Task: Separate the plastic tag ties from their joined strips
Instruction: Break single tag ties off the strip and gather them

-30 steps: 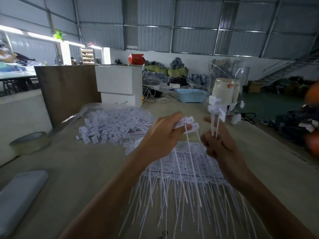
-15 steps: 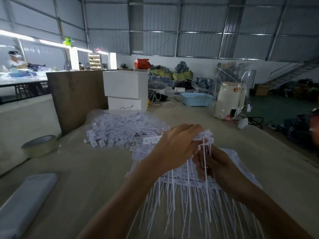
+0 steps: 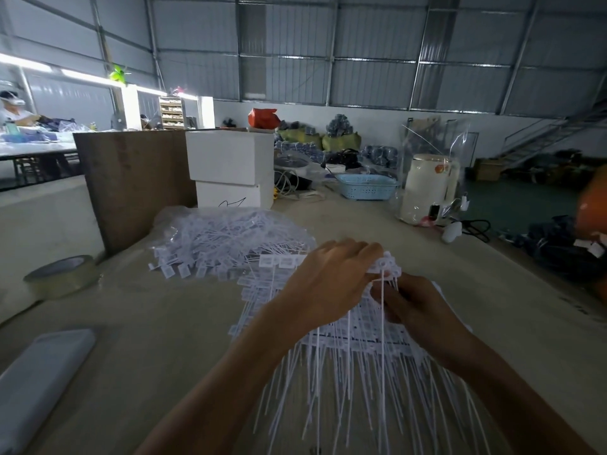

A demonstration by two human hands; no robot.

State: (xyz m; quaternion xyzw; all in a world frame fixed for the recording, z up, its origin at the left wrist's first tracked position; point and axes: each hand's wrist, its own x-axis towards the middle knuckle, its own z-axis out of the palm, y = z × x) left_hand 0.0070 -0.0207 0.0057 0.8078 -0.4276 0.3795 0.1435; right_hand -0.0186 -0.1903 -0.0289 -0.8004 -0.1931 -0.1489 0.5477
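- The left hand [image 3: 323, 287] curls over the heads of a joined strip of white tag ties [image 3: 384, 269], gripping them from above.
- The right hand [image 3: 415, 305] pinches the tails just below those heads, touching the left.
- More joined strips [image 3: 354, 343] lie beneath on the surface [image 3: 147, 323], tails fanning toward the person.
- A heap of loose ties [image 3: 230, 244] sits behind, near a tape roll [image 3: 60, 275].
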